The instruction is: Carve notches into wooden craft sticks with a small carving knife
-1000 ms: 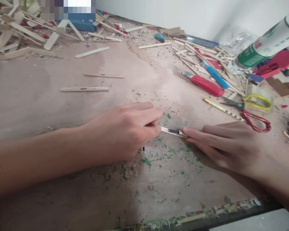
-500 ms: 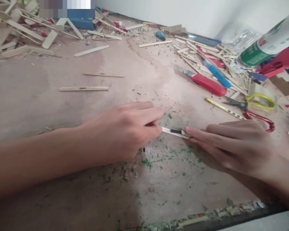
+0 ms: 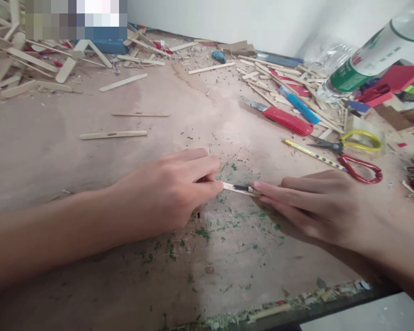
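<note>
A pale flat wooden craft stick (image 3: 227, 186) spans the gap between my two hands, low over the table. My left hand (image 3: 182, 188) pinches its left end between thumb and bent fingers. On the stick lies a narrow black strip (image 3: 240, 188) with a shiny metal end; whether it is a blade I cannot tell. My right hand (image 3: 313, 207) has its index fingertip at that metal end, and the thumb sits below, closed on the stick's right end. Green flecks (image 3: 203, 233) are scattered on the wood beneath.
Two slotted craft sticks (image 3: 113, 134) lie beyond my left hand. A red utility knife (image 3: 288, 120), a yellow pencil (image 3: 312, 155) and scissors (image 3: 360, 168) are beyond my right. A plastic bottle (image 3: 362, 64) and heaped sticks (image 3: 31, 59) stand farther back. The table edge (image 3: 317, 299) is littered with scraps.
The whole view has shifted, so hands and tabletop items appear farther left. Both hands keep their grip, and the stick and black strip look unchanged between them.
</note>
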Motion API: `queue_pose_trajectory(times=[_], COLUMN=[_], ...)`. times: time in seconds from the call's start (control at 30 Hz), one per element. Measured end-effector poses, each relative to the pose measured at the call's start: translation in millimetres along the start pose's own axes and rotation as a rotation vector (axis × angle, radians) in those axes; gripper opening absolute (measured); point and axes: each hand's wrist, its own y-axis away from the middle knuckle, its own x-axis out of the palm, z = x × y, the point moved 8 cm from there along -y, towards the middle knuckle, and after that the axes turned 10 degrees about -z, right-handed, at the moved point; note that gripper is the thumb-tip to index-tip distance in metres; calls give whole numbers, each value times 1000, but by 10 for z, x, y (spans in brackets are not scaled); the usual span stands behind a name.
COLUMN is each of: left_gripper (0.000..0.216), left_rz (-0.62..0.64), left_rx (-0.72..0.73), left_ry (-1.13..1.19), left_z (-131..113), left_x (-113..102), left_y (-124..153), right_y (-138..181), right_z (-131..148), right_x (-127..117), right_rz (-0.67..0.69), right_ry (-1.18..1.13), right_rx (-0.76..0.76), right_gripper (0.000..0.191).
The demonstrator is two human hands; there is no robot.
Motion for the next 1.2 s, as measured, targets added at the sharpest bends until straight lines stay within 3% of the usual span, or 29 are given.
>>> queue_pose_trajectory(times=[0.13,0.47,0.73,1.2], left_gripper=[39,36,34,36], left_rz=[4,-42,-7,-96], left_rx=[1,10,17,3], left_ry=[9,23,55,56], left_z=[-9,-15,-1,15], left_x=[11,29,29,68], left_y=[-9,7,12,84], right_y=[20,-51,-55,-19], right_z=[-8,-96,-84,-173], right_x=[10,43,52,-13], right_rz=[-26,-18,-29,-20], right_ry=[37,-210,-193,-134], right_rx=[-46,94,70,72], right_gripper=[26,25,25,25])
